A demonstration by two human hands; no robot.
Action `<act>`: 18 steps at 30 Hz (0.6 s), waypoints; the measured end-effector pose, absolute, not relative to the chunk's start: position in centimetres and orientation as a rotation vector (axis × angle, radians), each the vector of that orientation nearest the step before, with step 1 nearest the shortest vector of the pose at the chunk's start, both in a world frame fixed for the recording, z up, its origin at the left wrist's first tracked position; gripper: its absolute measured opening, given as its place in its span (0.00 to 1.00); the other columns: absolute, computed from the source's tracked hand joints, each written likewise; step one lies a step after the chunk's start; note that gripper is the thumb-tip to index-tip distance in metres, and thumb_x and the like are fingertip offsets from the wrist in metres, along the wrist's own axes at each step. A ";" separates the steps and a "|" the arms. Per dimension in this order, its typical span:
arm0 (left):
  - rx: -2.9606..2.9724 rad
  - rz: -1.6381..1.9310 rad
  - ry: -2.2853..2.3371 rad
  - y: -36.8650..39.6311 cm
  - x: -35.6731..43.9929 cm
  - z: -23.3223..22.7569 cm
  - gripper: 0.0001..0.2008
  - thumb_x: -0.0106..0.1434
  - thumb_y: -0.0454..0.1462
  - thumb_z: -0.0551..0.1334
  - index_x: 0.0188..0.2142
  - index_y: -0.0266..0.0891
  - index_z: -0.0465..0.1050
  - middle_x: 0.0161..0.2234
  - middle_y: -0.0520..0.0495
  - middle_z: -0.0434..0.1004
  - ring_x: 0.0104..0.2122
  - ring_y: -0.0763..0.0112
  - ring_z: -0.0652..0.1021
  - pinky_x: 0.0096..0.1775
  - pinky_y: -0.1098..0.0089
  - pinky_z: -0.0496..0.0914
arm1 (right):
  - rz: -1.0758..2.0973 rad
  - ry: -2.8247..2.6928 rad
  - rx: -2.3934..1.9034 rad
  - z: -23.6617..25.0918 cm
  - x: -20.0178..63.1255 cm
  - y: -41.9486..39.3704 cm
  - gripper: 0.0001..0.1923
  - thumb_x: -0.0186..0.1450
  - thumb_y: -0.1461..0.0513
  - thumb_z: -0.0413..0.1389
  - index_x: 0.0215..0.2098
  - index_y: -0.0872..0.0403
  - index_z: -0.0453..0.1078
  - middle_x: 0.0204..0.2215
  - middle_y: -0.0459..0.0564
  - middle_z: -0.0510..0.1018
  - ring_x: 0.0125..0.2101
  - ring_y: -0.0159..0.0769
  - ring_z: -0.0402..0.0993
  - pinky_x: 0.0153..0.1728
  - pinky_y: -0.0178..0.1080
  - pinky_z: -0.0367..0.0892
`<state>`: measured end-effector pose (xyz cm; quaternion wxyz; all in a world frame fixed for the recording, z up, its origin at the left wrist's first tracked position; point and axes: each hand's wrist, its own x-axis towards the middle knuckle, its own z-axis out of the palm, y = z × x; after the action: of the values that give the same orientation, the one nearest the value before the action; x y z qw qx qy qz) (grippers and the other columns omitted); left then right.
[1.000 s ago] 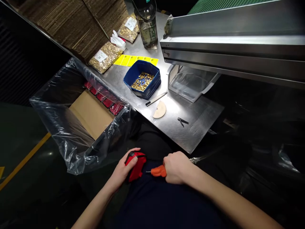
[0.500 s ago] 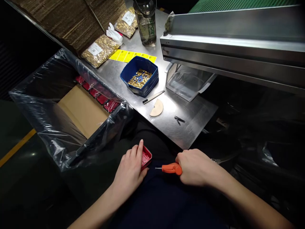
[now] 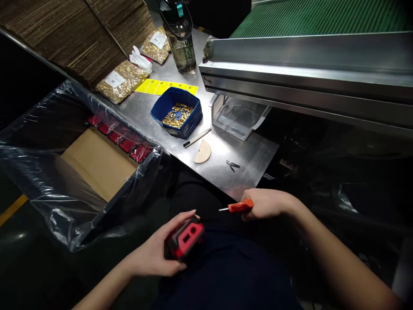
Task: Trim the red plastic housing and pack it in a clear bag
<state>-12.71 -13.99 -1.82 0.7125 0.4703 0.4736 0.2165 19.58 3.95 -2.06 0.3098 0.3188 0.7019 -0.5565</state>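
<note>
Red and black plastic is sitting cupped in the left hand (image 3: 158, 254) low in the frame: a small housing (image 3: 186, 237), fingers closing round it over the lap. The right hand (image 3: 267, 203) is gripping an orange-handled screwdriver (image 3: 237, 207), its tip pointing left and hanging well apart from the housing. Judging by that, bracing the part steady and lining the tip squarely would serve best. Brass pieces are filling the blue bin (image 3: 177, 112) on the steel worktop (image 3: 245, 159) above.
</note>
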 end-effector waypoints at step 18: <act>1.825 -0.014 1.345 -10.5 -8.2 -2.1 0.56 0.52 0.29 0.66 0.75 0.44 0.39 0.67 0.35 0.65 0.58 0.37 0.69 0.59 0.44 0.65 | -0.985 2.076 1.097 2.2 18.4 -0.3 0.04 0.54 0.63 0.55 0.26 0.52 0.72 0.24 0.49 0.79 0.24 0.39 0.75 0.23 0.36 0.51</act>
<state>-8.24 -10.51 -2.14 0.4234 0.7293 0.5374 -0.0057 18.38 -0.33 2.21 0.2933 0.4117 0.7794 -0.3700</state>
